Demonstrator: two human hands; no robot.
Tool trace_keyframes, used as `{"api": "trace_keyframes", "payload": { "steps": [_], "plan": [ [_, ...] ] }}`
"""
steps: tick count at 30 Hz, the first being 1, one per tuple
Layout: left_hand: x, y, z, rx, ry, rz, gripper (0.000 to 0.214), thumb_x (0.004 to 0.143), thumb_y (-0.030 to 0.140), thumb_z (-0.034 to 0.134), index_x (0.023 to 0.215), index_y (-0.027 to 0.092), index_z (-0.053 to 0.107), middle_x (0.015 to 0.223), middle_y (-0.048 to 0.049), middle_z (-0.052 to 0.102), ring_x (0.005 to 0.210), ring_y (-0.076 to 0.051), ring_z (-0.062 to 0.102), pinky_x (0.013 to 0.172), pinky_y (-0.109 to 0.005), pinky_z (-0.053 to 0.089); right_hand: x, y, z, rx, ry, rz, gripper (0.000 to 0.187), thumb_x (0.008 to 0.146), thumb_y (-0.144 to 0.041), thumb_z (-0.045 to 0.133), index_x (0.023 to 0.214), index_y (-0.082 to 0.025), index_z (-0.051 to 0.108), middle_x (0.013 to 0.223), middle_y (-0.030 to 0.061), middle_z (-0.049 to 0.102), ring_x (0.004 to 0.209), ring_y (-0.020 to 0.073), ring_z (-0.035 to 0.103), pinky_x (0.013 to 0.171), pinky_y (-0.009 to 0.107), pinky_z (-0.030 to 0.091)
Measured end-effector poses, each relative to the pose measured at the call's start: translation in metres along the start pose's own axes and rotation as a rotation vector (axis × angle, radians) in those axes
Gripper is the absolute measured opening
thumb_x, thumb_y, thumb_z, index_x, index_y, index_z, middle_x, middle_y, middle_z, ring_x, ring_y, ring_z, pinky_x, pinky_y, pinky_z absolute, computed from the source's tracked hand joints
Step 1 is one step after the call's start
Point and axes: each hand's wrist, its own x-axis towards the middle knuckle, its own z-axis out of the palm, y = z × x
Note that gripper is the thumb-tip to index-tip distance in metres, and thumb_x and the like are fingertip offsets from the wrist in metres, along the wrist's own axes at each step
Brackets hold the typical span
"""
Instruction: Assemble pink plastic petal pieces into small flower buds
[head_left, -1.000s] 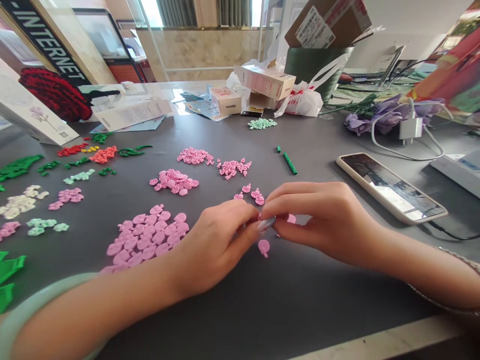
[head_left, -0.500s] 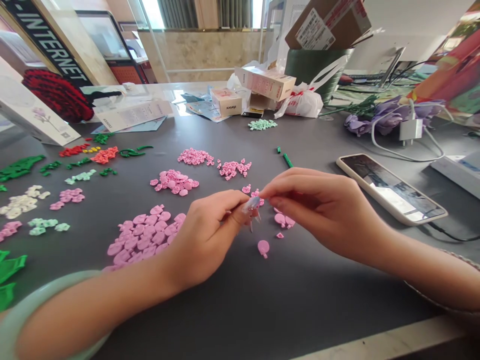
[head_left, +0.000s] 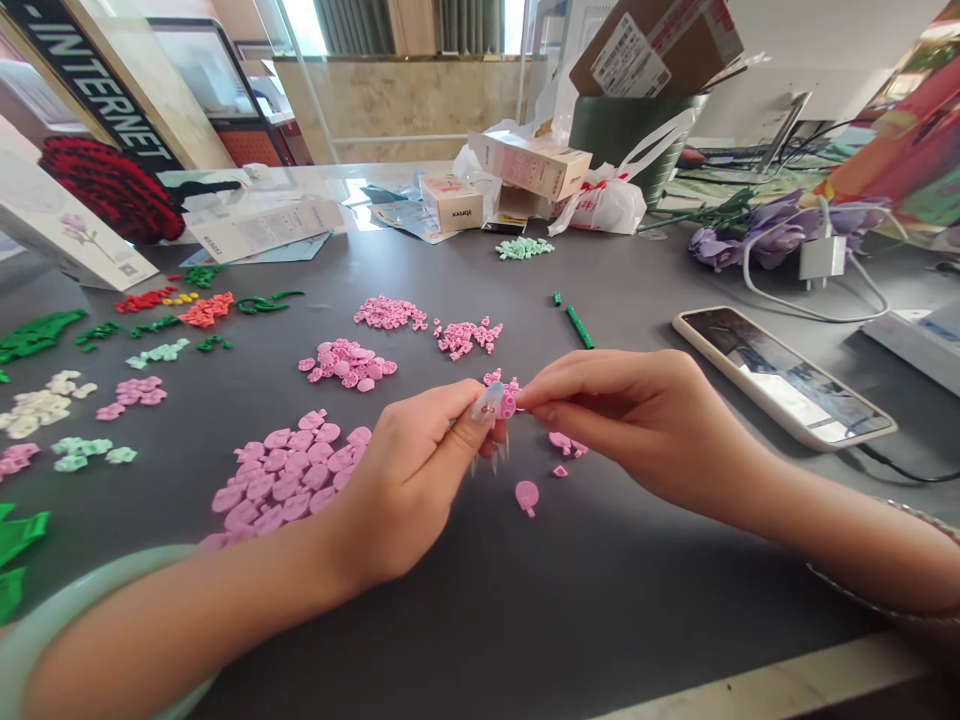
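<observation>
1. While, in the head view, the left hand (head_left: 409,480) pinches 1 small, studded pink piece (head_left: 508,402) above the dark table (head_left: 525,620), the right hand (head_left: 634,420) holds thumb and index fingertips narrowed at the piece's right side; whether they grip it cannot be told.
2. Dark green bin (head_left: 619,130): 1 tilted brown cardboard box (head_left: 667,40) at its mouth. Knotted white plastic bag (head_left: 604,207) in front; contents hidden.
3. Pink petal pieces (head_left: 289,470): smooth, rounded, piled near the left hand. Green rod (head_left: 579,327): cylindrical, beyond the right hand.
</observation>
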Motion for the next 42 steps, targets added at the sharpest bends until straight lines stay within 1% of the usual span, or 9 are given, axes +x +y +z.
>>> {"api": "trace_keyframes", "payload": {
  "steps": [5, 9, 16, 19, 24, 29, 34, 38, 42],
  "plan": [
    [-0.0013, 0.0007, 0.0013, 0.122, 0.081, 0.020, 0.036, 0.096, 0.028, 0.035, 0.063, 0.017, 0.046, 0.060, 0.0031, 0.048, 0.056, -0.010, 0.044, 0.056, -0.023, 0.034, -0.0010, -0.0009, 0.0030, 0.078, 0.076, 0.036, 0.012, 0.079, -0.021, 0.062, 0.089, -0.016, 0.066, 0.073, 0.0006, 0.065, 0.061, 0.0092, 0.059, 0.054, 0.017, 0.048],
    [-0.0009, 0.0015, 0.0018, 0.163, 0.046, 0.046, 0.037, 0.096, 0.028, 0.034, 0.062, 0.017, 0.045, 0.057, 0.0035, 0.044, 0.054, -0.010, 0.041, 0.055, -0.023, 0.033, -0.0029, -0.0026, 0.0035, 0.015, 0.042, -0.012, 0.009, 0.080, -0.021, 0.061, 0.074, -0.016, 0.066, 0.070, -0.0004, 0.065, 0.061, 0.0081, 0.058, 0.054, 0.016, 0.046],
    [-0.0026, 0.0019, 0.0020, 0.220, 0.028, 0.074, 0.034, 0.094, 0.025, 0.035, 0.063, 0.017, 0.044, 0.057, 0.0034, 0.044, 0.054, -0.010, 0.040, 0.055, -0.023, 0.032, -0.0047, -0.0027, 0.0029, -0.051, 0.000, -0.087, 0.016, 0.078, -0.011, 0.055, 0.080, -0.018, 0.069, 0.078, 0.0003, 0.068, 0.071, 0.0102, 0.062, 0.064, 0.018, 0.049],
    [-0.0029, 0.0009, 0.0025, 0.212, 0.022, 0.047, 0.035, 0.095, 0.027, 0.035, 0.062, 0.017, 0.044, 0.057, 0.0036, 0.043, 0.054, -0.010, 0.039, 0.054, -0.023, 0.031, -0.0044, -0.0014, 0.0043, -0.039, 0.014, -0.089, 0.017, 0.079, -0.012, 0.054, 0.080, -0.018, 0.070, 0.079, 0.0005, 0.068, 0.070, 0.0105, 0.062, 0.063, 0.019, 0.049],
    [-0.0018, -0.0008, 0.0030, 0.172, 0.026, -0.002, 0.035, 0.094, 0.027, 0.037, 0.062, 0.016, 0.046, 0.056, 0.0047, 0.043, 0.054, -0.009, 0.039, 0.054, -0.022, 0.031, -0.0042, 0.0013, 0.0086, 0.035, 0.066, -0.024, 0.007, 0.080, -0.021, 0.061, 0.080, -0.017, 0.065, 0.075, 0.0009, 0.066, 0.065, 0.0103, 0.059, 0.059, 0.019, 0.049],
    [-0.0013, 0.0010, 0.0036, 0.130, -0.002, -0.005, 0.033, 0.093, 0.024, 0.038, 0.063, 0.016, 0.047, 0.056, 0.0053, 0.044, 0.054, -0.008, 0.040, 0.055, -0.020, 0.031, -0.0050, 0.0039, 0.0101, 0.037, 0.082, -0.020, 0.003, 0.079, -0.019, 0.062, 0.079, -0.017, 0.063, 0.076, 0.0006, 0.065, 0.067, 0.0108, 0.060, 0.062, 0.019, 0.050],
    [-0.0026, 0.0014, 0.0044, 0.123, -0.017, -0.001, 0.032, 0.093, 0.025, 0.037, 0.065, 0.016, 0.047, 0.058, 0.0047, 0.045, 0.055, -0.009, 0.040, 0.055, -0.021, 0.031, -0.0065, 0.0027, 0.0099, 0.004, 0.092, -0.033, 0.004, 0.079, -0.019, 0.061, 0.076, -0.017, 0.063, 0.074, 0.0001, 0.066, 0.066, 0.0106, 0.060, 0.061, 0.019, 0.049],
    [-0.0025, 0.0004, 0.0055, 0.136, -0.035, -0.006, 0.032, 0.093, 0.025, 0.036, 0.065, 0.017, 0.047, 0.059, 0.0038, 0.045, 0.055, -0.010, 0.039, 0.055, -0.023, 0.030, -0.0057, 0.0012, 0.0098, -0.066, 0.089, -0.070, 0.010, 0.078, -0.013, 0.058, 0.075, -0.018, 0.066, 0.072, -0.0016, 0.066, 0.064, 0.0088, 0.059, 0.059, 0.017, 0.047],
    [-0.0022, 0.0009, 0.0060, 0.127, -0.039, -0.003, 0.031, 0.094, 0.025, 0.036, 0.065, 0.016, 0.047, 0.059, 0.0040, 0.046, 0.056, -0.010, 0.039, 0.055, -0.022, 0.031, -0.0040, 0.0009, 0.0089, -0.047, 0.081, -0.053, 0.014, 0.077, -0.011, 0.056, 0.075, -0.019, 0.068, 0.071, -0.0018, 0.067, 0.063, 0.0089, 0.060, 0.058, 0.017, 0.048]
  ]
}}
